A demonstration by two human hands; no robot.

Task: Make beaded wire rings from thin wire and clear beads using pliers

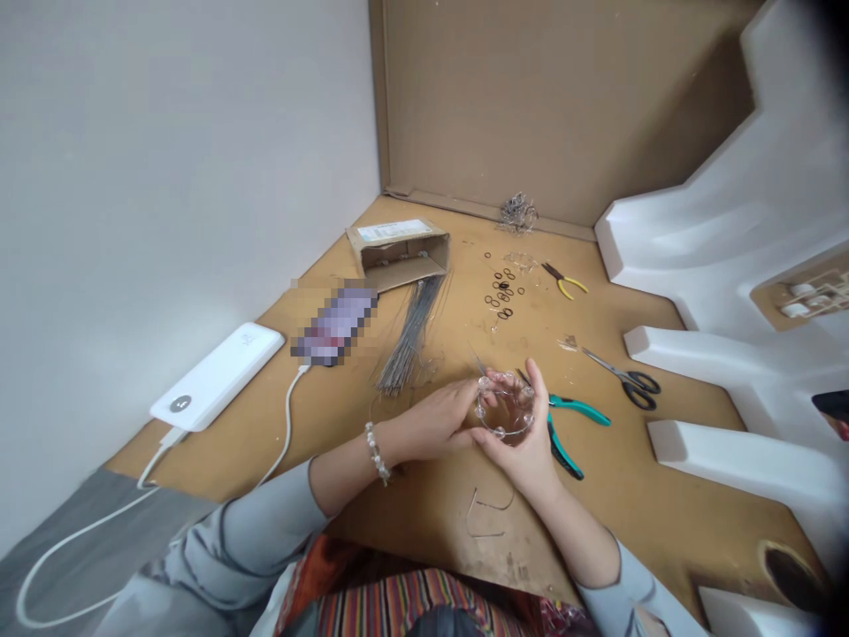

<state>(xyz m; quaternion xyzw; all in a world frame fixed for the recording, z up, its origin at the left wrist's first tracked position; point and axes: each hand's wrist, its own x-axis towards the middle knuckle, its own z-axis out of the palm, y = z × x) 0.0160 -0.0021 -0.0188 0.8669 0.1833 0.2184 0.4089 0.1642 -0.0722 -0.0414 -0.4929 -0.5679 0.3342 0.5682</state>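
Between my two hands is a round wire ring strung with clear beads (505,433), held above the tabletop. My left hand (451,416) closes its fingers on the ring's left side. On the right side, my right hand (531,451) grips the ring between a thumb at the bottom and fingers at the top. A thin wire end (476,358) points up near the left fingertips. Teal-handled pliers (577,409) lie just to the right of my right hand, their jaws partly hidden behind it. Bent wire pieces (487,513) rest below my hands.
A bundle of straight wires (408,345) lies before an open cardboard box (401,252). Dark small rings (502,292), yellow-handled pliers (565,280) and black scissors (627,379) are further off. A white power bank (218,376) cabled to a phone (338,323) sits left; white foam (703,354) stands right.
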